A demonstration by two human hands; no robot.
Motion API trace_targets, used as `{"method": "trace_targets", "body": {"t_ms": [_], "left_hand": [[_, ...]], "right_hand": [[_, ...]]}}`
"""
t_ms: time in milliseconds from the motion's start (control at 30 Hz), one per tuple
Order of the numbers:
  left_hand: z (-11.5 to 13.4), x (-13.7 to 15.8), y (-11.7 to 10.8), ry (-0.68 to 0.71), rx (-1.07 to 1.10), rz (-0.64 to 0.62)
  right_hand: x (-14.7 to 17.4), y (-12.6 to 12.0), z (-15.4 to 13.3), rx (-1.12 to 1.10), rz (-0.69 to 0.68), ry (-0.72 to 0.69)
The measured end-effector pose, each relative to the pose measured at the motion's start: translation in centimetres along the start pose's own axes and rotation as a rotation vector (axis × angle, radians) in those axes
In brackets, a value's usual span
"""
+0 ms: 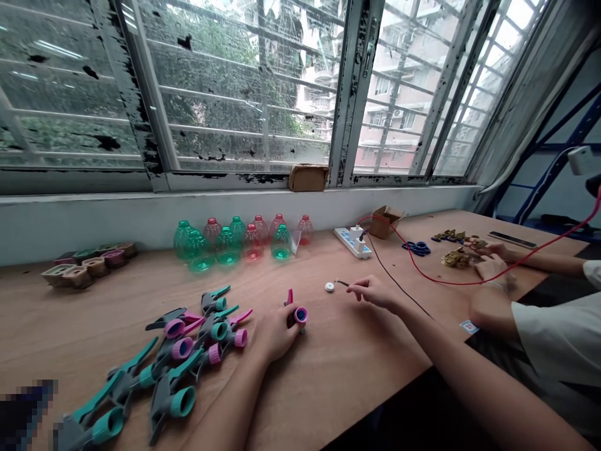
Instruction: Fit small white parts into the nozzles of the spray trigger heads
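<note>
My left hand (pixel 280 331) is closed around a spray trigger head (pixel 301 315) with a pink collar and pink lever, held just above the table. The collar's opening faces towards me. My right hand (pixel 374 292) pinches a thin dark stick-like piece (pixel 343 284), whose kind I cannot make out. Its tip is close to a small white round disc (pixel 329 287) on the table; I cannot tell whether they touch. Left of my left hand lies a pile of grey spray trigger heads (pixel 162 394) with teal or pink collars and levers.
Several green bottles (pixel 228 247) and red bottles (pixel 252 244) stand by the wall. Further left are stacked small trays (pixel 75 275). A power strip (pixel 353 243), a cardboard box (pixel 385 223) and a red cable (pixel 425 274) are on the right, near another person's hands (pixel 491 266) and gold-coloured parts (pixel 454 257).
</note>
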State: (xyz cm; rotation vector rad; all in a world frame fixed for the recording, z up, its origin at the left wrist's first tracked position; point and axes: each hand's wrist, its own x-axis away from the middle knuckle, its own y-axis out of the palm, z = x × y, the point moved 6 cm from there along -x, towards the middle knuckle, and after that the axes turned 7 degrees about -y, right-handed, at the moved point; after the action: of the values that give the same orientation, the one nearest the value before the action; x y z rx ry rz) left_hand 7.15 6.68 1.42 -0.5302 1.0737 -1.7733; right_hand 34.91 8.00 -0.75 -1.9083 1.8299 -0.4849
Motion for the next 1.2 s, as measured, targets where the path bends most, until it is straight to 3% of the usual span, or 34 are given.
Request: {"method": "trace_targets", "body": {"t_ms": [167, 633, 833, 1200], "left_hand": [[0.1, 0.1, -0.1, -0.003, -0.004, 0.000], [0.1, 0.1, -0.2, -0.012, 0.002, 0.003], [0.4, 0.3, -0.4, -0.045, -0.008, -0.015], [0.2, 0.2, -0.3, -0.025, -0.007, -0.005]], "right_hand": [[-1.1, -0.6, 0.7, 0.152, -0.035, 0.042], [-2.6, -0.1, -0.3, 0.352, -0.056, -0.006], [-2.9, 0.2, -3.5, 0.738, -0.092, -0.155], [-4.0, 0.9, -7.9, 1.091, -0.128, -0.123]]}}
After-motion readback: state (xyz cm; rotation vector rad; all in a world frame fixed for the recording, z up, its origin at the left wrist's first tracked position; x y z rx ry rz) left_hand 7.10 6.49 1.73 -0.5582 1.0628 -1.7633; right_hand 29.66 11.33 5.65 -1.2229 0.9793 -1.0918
